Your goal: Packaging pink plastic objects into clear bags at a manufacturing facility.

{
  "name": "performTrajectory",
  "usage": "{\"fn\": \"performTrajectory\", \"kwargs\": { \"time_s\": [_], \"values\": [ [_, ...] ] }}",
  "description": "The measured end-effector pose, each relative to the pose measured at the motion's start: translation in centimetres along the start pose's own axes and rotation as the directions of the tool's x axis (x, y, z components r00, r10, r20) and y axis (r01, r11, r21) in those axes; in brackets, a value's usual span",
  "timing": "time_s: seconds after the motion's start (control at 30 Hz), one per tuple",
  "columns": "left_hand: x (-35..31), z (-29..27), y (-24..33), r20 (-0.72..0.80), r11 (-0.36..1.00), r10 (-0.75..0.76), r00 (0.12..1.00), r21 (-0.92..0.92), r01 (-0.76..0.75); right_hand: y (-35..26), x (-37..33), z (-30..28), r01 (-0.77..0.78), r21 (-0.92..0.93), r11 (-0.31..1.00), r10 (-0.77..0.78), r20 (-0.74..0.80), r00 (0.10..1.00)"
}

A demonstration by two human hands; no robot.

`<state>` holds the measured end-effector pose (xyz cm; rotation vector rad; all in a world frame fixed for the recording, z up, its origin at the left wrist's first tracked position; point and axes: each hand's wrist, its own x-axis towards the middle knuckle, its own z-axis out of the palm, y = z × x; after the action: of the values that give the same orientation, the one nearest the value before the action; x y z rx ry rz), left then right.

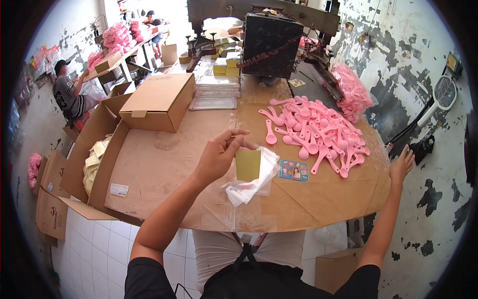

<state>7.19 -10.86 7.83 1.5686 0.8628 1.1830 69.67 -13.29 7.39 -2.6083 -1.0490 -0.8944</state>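
My left hand (219, 154) is over the middle of the table, thumb and fingers drawn together. Whatever may be in this pinch is too small to make out. Just below the fingers, an olive-gold card (248, 166) lies on a loose stack of clear plastic bags (259, 184). Beside the bags on the right is a small blue picture card (294, 170). Past the table's right edge, my right hand (401, 164) reaches out with its fingers stretched and holds nothing. A heap of pink plastic scoops (318, 129) spreads over the table between my hands.
A closed cardboard box (158, 102) sits at the back left, near stacked clear packs (215, 94). An open carton (74, 164) holds pale packets. Behind stands a black machine box (273, 45); a racket-shaped swatter (440, 97) hangs right. Another person (72, 92) sits far left.
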Motion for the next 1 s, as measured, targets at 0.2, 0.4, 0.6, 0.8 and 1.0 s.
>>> {"fn": "performTrajectory", "kwargs": {
  "time_s": [0.2,0.4,0.6,0.8,1.0],
  "values": [
    [0.1,0.8,-1.3,-0.040,0.999,-0.006,0.999,-0.045,0.004,-13.6,-8.6,-12.4,0.434,0.842,0.320,-0.447,-0.270,0.853],
    [-0.7,1.5,-1.7,-0.038,0.995,0.019,0.999,-0.102,-0.023,-25.8,-19.1,-18.8,0.089,0.982,-0.169,-0.883,-0.191,0.429],
    [-0.8,0.8,-1.7,-0.195,0.985,0.096,0.976,-0.121,-0.121,-29.9,-20.7,-17.4,-0.238,0.939,-0.249,-0.926,-0.159,0.342],
    [-1.1,0.3,-0.6,-0.302,0.968,0.236,0.924,0.159,-0.195,-30.1,-22.0,-17.7,-0.118,0.940,-0.321,-0.877,-0.248,0.411],
    [-1.0,0.8,-1.2,-0.332,0.975,0.217,0.918,0.113,-0.190,-29.6,-22.0,-17.8,-0.016,0.932,-0.362,-0.835,-0.316,0.451]
  ]
}}
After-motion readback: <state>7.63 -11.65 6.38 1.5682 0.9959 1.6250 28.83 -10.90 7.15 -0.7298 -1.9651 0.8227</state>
